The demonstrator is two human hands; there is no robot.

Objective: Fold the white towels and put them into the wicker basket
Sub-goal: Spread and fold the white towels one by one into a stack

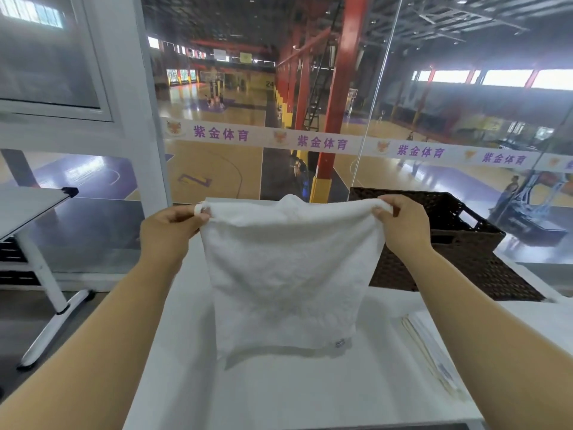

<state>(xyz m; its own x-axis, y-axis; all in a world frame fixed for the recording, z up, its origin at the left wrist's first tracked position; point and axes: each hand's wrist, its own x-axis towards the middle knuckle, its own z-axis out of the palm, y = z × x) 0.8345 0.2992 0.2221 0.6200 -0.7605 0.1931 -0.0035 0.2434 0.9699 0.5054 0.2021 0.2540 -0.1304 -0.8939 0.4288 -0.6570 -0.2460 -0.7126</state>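
Two hands hold up one white towel (280, 280) over the white surface (279, 395). The left hand (169, 225) pinches the top left corner, with its fingers (203, 216) curled tight on the cloth. The right hand (403, 225) pinches the top right corner the same way, and its fingers (379, 212) are curled round the edge.

Between the two sets of fingers the top edge of the towel is pulled out, with a small bump of cloth sticking up near the middle. Below the fingers the towel hangs down like a soft sheet. It looks fluffy and a bit wrinkly. The bottom edge just reaches the surface, and the cloth bends a little there. A small tag (340, 343) sits at the bottom corner, below the right fingers.

The wicker basket (459, 243) is dark brown and woven. It stands on the surface just beyond the right fingers and off to their right side, with a handle hole in its end wall. The towel hides part of it. How much is inside the basket cannot be seen.

Lower down, below and to the right of the right fingers, a thin stack of papers (431, 349) lies flat on the surface.

Past the fingers is a glass wall (387, 88) with purple writing on it.
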